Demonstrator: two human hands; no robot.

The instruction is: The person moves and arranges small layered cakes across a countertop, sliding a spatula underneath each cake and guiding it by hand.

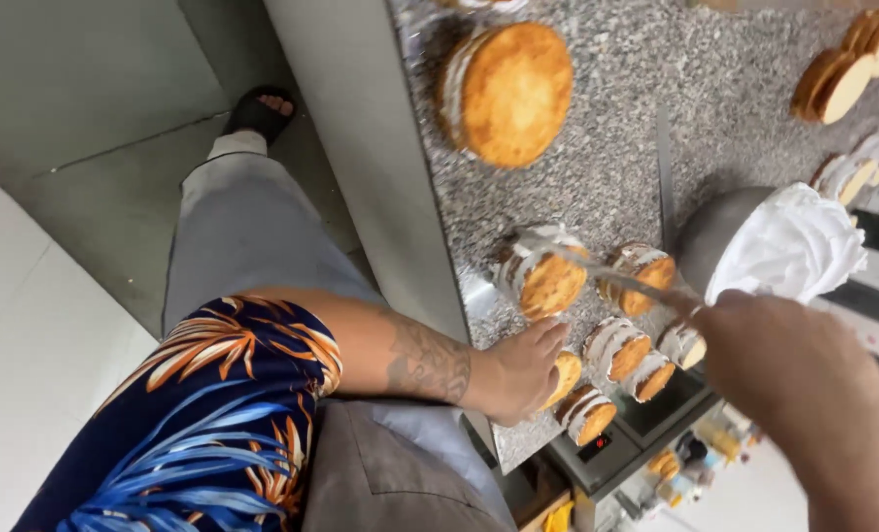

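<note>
Granite counter (597, 167): small cakes (617, 350) crowd cream bowl (755, 241).

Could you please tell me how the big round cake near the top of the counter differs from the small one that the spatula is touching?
The big cake is much wider than the small cake. The big cake sits alone and untouched; the small cake stands in a cluster, with the spatula in the right hand laid on it and the left hand beside it. Both are golden-brown with white cream layers, on the granite counter.
</note>
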